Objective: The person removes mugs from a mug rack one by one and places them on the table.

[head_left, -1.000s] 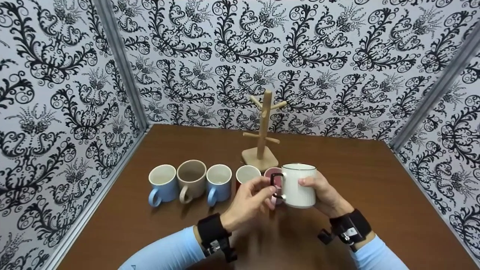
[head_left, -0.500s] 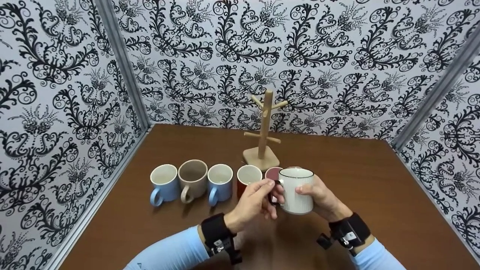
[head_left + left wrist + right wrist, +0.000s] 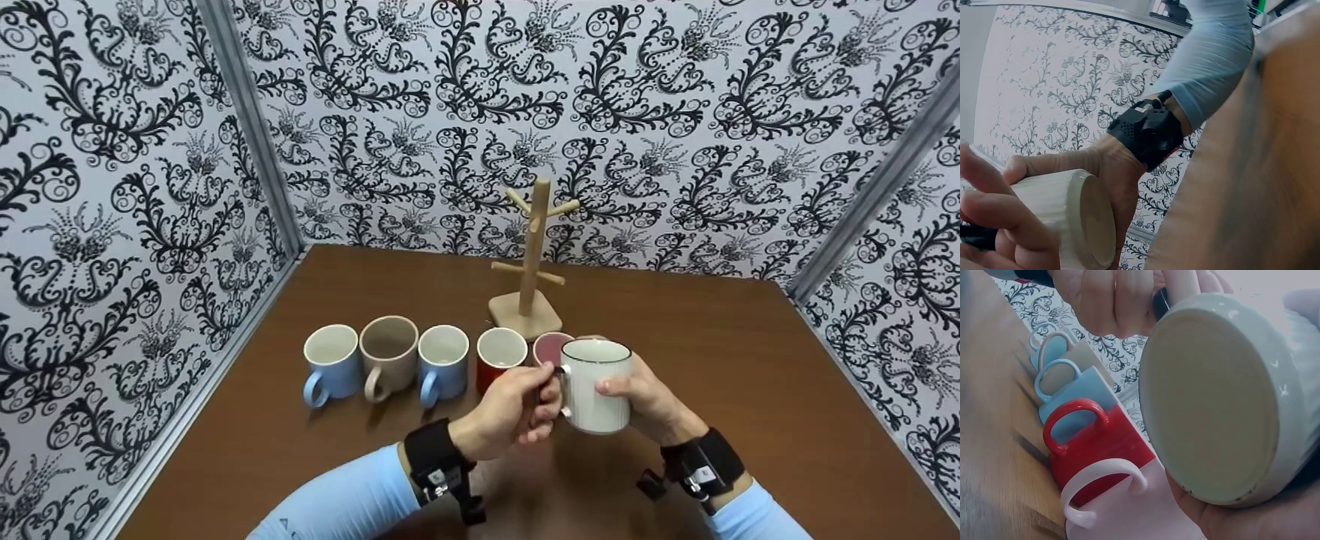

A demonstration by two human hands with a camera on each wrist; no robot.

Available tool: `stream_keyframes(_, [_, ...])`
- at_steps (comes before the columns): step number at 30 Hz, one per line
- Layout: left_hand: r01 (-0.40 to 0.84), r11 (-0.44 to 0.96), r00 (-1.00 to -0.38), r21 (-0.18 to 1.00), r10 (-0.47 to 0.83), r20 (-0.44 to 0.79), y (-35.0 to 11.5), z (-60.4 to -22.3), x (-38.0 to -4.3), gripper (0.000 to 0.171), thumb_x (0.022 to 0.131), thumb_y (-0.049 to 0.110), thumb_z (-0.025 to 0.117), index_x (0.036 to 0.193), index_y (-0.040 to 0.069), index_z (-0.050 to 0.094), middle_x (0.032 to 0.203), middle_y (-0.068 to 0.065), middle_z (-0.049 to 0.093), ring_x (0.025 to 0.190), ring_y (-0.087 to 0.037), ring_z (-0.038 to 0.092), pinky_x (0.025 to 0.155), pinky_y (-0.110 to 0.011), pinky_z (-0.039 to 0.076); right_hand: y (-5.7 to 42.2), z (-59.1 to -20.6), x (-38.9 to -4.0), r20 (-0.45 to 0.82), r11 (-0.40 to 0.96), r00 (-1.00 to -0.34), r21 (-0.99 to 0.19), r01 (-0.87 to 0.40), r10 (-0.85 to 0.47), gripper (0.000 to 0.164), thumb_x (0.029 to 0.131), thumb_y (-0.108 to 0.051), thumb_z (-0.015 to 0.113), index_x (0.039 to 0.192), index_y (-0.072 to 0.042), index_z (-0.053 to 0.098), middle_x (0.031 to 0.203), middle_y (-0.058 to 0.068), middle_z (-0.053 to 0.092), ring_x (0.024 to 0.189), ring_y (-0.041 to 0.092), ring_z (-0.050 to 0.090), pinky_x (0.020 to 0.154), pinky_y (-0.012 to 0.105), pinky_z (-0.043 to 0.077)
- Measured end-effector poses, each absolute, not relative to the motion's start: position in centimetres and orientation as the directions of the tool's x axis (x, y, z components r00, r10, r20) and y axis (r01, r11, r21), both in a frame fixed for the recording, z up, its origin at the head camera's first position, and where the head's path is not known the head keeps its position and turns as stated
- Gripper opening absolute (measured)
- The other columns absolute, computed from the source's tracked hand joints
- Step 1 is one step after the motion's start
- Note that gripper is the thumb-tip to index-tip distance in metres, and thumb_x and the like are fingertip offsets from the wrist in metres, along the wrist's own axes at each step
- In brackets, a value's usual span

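A white ribbed mug (image 3: 592, 397) with a dark rim and dark handle is held upright above the table. My right hand (image 3: 654, 397) grips its body from the right, with the thumb across the front. From the left, my left hand (image 3: 510, 412) has its fingers curled round the handle, which they mostly cover. In the right wrist view the mug's pale underside (image 3: 1210, 405) faces the camera, and a bit of the dark handle (image 3: 1161, 304) shows between the left fingers. The left wrist view has the mug (image 3: 1050, 194) between both hands.
Behind the hands stand a pink mug (image 3: 1134, 506), a red mug (image 3: 491, 375), a blue mug (image 3: 444, 375), a beige mug (image 3: 396, 367) and another blue mug (image 3: 337, 375) in a row. A wooden mug tree (image 3: 534, 255) with bare pegs rises behind them. Patterned walls (image 3: 420, 150) enclose the table.
The left fingers have closed round the mug's handle, which was more visible before. The mug has come slightly lower and nearer, its opening now showing more. The standing mugs stay in place.
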State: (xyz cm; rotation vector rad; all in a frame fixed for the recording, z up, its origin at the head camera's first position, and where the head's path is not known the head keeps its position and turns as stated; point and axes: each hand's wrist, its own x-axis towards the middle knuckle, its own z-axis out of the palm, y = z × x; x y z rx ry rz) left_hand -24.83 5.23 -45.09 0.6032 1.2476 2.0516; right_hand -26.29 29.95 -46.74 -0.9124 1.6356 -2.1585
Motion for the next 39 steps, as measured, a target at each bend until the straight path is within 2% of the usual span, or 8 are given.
stream_keyframes(2, [-0.346,-0.327,-0.626,0.880,0.778,0.043,5.2,-44.9,-24.8,0.043,0.111,0.038,0.040,0.075,0.015,0.041,0.066,0.005,0.033,0.047,-0.004,0.033,0.042,-0.019,0.025,30.0,-46.7,-26.2,0.320,-0.328,-0.744,-0.934,-0.143,-0.587,0.054,0.095,-0.010,0.063,0.148,-0.010,0.052,0.129,0.009,0.069,0.111,0.020,0.069,0.092,0.036,0.059])
stream_keyframes(7, [-0.426,-0.248,-0.443,0.870,0.896,0.039,5.1,-44.7,-24.5,0.049,0.109,0.042,0.035,0.065,0.020,0.032,0.063,0.008,0.022,0.046,-0.002,0.023,0.043,-0.020,0.014,29.7,-46.5,-26.1,0.350,-0.374,-0.675,-0.920,-0.117,-0.650,0.059,0.095,-0.012,0.069,0.150,-0.008,0.048,0.134,0.009,0.068,0.115,0.020,0.067,0.095,0.035,0.057])
stream_keyframes(9, [-0.417,-0.236,-0.400,0.878,0.915,0.056,5.1,-44.7,-24.4,0.050,0.108,0.040,0.034,0.062,0.020,0.028,0.062,0.008,0.019,0.046,-0.002,0.021,0.043,-0.022,0.012,29.6,-46.5,-26.0,0.368,-0.389,-0.644,-0.914,-0.118,-0.671,0.061,0.096,-0.012,0.068,0.152,-0.007,0.045,0.135,0.010,0.067,0.116,0.020,0.067,0.097,0.035,0.056])
stream_keyframes(11, [-0.401,-0.237,-0.386,0.885,0.920,0.072,5.2,-44.6,-24.3,0.051,0.108,0.037,0.033,0.061,0.020,0.025,0.060,0.008,0.017,0.046,-0.002,0.020,0.043,-0.023,0.010,29.6,-46.4,-26.0,0.386,-0.397,-0.621,-0.909,-0.130,-0.682,0.062,0.096,-0.013,0.068,0.153,-0.005,0.044,0.135,0.010,0.067,0.117,0.020,0.067,0.097,0.035,0.056])
stream_keyframes(17, [-0.324,-0.277,-0.451,0.905,0.886,0.109,5.4,-44.3,-23.6,0.051,0.108,0.031,0.034,0.060,0.017,0.022,0.057,0.007,0.016,0.046,-0.005,0.019,0.041,-0.024,0.010,29.6,-46.1,-26.1,0.416,-0.389,-0.590,-0.903,-0.181,-0.692,0.066,0.097,-0.016,0.070,0.153,0.002,0.040,0.136,0.015,0.066,0.119,0.022,0.066,0.099,0.037,0.056])
stream_keyframes(23, [-0.193,-0.276,-0.538,0.942,0.832,0.134,5.9,-44.2,-23.1,0.052,0.109,0.032,0.037,0.062,0.014,0.024,0.057,0.006,0.019,0.045,-0.007,0.019,0.040,-0.025,0.013,30.3,-45.8,-26.4,0.414,-0.322,-0.614,-0.910,-0.261,-0.672,0.075,0.093,-0.017,0.077,0.151,0.012,0.038,0.137,0.024,0.063,0.122,0.026,0.065,0.103,0.038,0.054])
stream_keyframes(33, [-0.002,-0.238,-0.611,0.971,0.769,0.188,7.4,-44.6,-22.8,0.055,0.107,0.034,0.038,0.065,0.001,0.025,0.055,0.005,0.028,0.043,-0.010,0.023,0.039,-0.026,0.019,33.0,-44.5,-25.9,0.290,-0.034,-0.746,-0.940,-0.338,-0.600,0.074,0.082,-0.002,0.079,0.149,0.005,0.049,0.134,0.027,0.063,0.119,0.026,0.066,0.098,0.038,0.057])
stream_keyframes(39, [0.051,-0.211,-0.640,0.976,0.744,0.194,8.5,-44.5,-22.7,0.052,0.108,0.029,0.037,0.066,-0.001,0.029,0.056,0.005,0.031,0.044,-0.010,0.027,0.040,-0.025,0.023,34.5,-43.1,-25.6,0.236,0.135,-0.771,-0.914,-0.383,-0.592,0.072,0.081,0.003,0.082,0.147,0.002,0.053,0.131,0.023,0.066,0.116,0.027,0.068,0.094,0.040,0.060])
